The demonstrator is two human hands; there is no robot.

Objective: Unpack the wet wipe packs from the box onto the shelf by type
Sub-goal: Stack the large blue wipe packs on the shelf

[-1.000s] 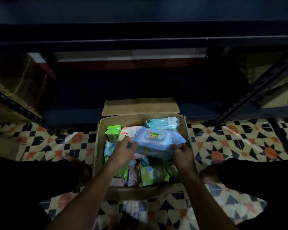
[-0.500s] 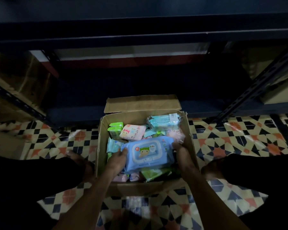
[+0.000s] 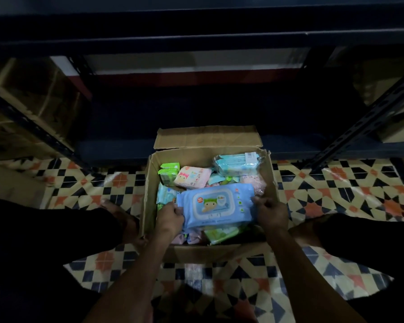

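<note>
An open cardboard box (image 3: 149, 183) stands on the tiled floor, full of wet wipe packs. Over its near half I hold a large blue wipe pack (image 3: 217, 205) with a cartoon face on its lid. My left hand (image 3: 169, 217) grips the pack's left end and my right hand (image 3: 269, 212) grips its right end. Further back in the box lie two green packs (image 3: 169, 174), a pink pack (image 3: 193, 177) and a pale teal bundle (image 3: 237, 162). More packs are half hidden under the blue one. The dark shelf (image 3: 196, 113) runs behind the box.
Slotted metal shelf uprights slant at the left (image 3: 33, 129) and right (image 3: 364, 122). Cardboard cartons (image 3: 30, 101) sit on the neighbouring shelf at left. My dark-clothed knees (image 3: 44, 241) flank the box on the patterned floor (image 3: 336, 194).
Both hands have drawn the blue pack from the box's far half toward me, over its near half, and turned it so its lid faces up.
</note>
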